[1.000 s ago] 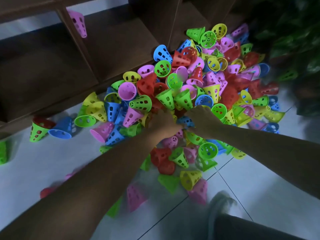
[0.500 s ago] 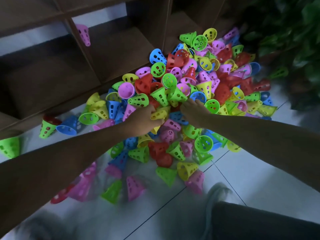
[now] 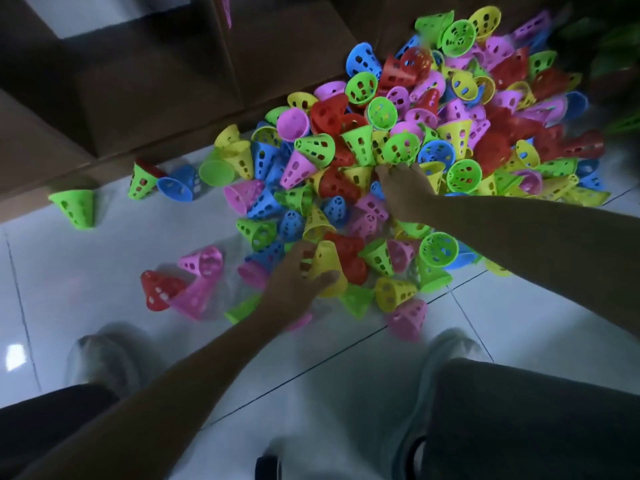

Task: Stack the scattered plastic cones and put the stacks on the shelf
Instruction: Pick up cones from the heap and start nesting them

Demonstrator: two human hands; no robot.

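Observation:
A big pile of perforated plastic cones (image 3: 398, 143) in green, yellow, red, blue and pink lies on the white tiled floor against the brown shelf (image 3: 156, 98). At the pile's near edge my left hand (image 3: 294, 282) grips a yellow cone (image 3: 329, 261), thumb below it and fingers over its top. My right hand (image 3: 405, 192) rests on the middle of the pile with its fingers spread over the cones and its fingertips among them. It holds nothing that I can make out.
Loose cones lie apart on the floor: a green cone (image 3: 74, 206) at the left, and a red cone (image 3: 157, 289) next to a pink cone (image 3: 204, 261). My shoes (image 3: 100, 358) stand near the bottom. A leafy plant (image 3: 616, 46) borders the pile's right.
My left hand has pulled back from the pile's middle to its near edge with a yellow cone. The right hand stays on the pile. The camera has tilted down.

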